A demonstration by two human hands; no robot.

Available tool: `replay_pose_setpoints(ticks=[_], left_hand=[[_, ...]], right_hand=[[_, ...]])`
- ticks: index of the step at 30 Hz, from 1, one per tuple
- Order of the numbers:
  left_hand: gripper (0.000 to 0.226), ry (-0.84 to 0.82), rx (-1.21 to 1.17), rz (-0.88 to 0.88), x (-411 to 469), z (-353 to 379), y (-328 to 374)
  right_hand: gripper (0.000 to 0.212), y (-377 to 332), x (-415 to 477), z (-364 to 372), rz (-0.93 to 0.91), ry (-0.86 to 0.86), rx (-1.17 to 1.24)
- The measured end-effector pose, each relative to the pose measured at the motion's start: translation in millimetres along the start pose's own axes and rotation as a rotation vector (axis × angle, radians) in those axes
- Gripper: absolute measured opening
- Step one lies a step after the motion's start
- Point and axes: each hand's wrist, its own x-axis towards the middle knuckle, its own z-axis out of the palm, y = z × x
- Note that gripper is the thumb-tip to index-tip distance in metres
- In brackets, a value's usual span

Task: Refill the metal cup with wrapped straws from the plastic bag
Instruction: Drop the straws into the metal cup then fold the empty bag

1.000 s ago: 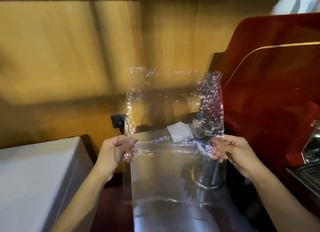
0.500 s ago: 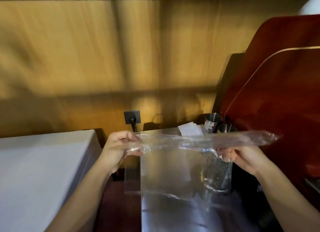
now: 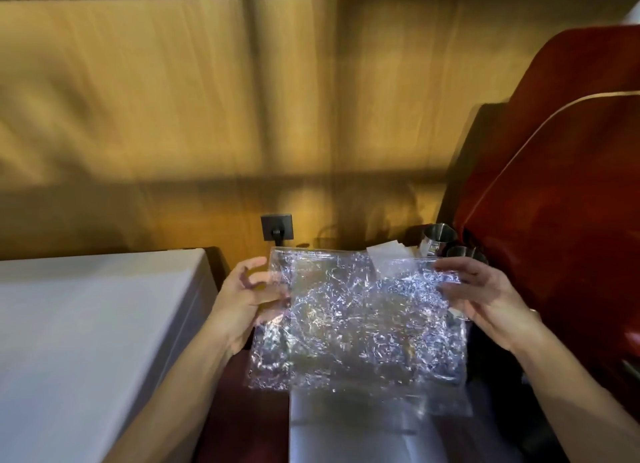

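I hold a crinkled clear plastic bag (image 3: 356, 317) flat between both hands, folded over on itself. My left hand (image 3: 242, 300) pinches its left edge and my right hand (image 3: 485, 289) pinches its upper right edge. No straws show inside the bag. Behind its top right corner stand two metal cups (image 3: 438, 241), close to the red machine; what is in them is hidden. A white paper piece (image 3: 384, 249) sits just behind the bag's top edge.
A red machine (image 3: 561, 192) fills the right side. A white box-like surface (image 3: 86, 341) lies at the left. A dark wall socket (image 3: 277, 227) sits on the wooden wall behind. A grey counter strip (image 3: 346, 428) runs below the bag.
The bag was held up open, then its top half came down toward me. Now it lies doubled over and flatter between my hands, which moved slightly apart.
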Motion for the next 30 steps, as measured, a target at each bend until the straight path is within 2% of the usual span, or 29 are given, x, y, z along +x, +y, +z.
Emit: replay_pose_setpoints(ticks=[2, 7, 11, 16, 19, 23, 25, 27, 30], left_hand=[[0.067, 0.052, 0.003, 0.040, -1, -1, 2], [0.044, 0.121, 0.032, 0.187, -6, -5, 4], [0.034, 0.123, 0.065, 0.317, -12, -3, 9], [0.034, 0.059, 0.226, 0.487, -24, 4, 27], [0.036, -0.026, 0.386, 0.557, -35, 14, 40], [0.039, -0.161, 0.578, 0.653, -50, 29, 53], [0.041, -0.177, 0.688, 0.712, -55, 36, 57], [0.037, -0.167, 0.785, 0.766, -57, 39, 59], [0.015, -0.178, 0.762, 0.711, -56, 31, 65]], right_hand=[[0.029, 2, -2, 2, -0.019, 0.012, -0.038], [0.023, 4, -3, 5, -0.050, 0.066, -0.103], [0.018, 2, -5, 6, -0.057, 0.111, -0.195], [0.017, -15, -9, 21, -0.273, 0.199, -0.669], [0.027, -26, -13, 36, -0.299, 0.022, -0.754], [0.047, -33, -13, 68, -0.187, -0.299, -0.769], [0.037, -28, -11, 81, -0.168, -0.358, -0.770], [0.017, -22, -10, 87, -0.170, -0.357, -0.721], [0.007, -15, -10, 88, -0.174, -0.310, -0.588]])
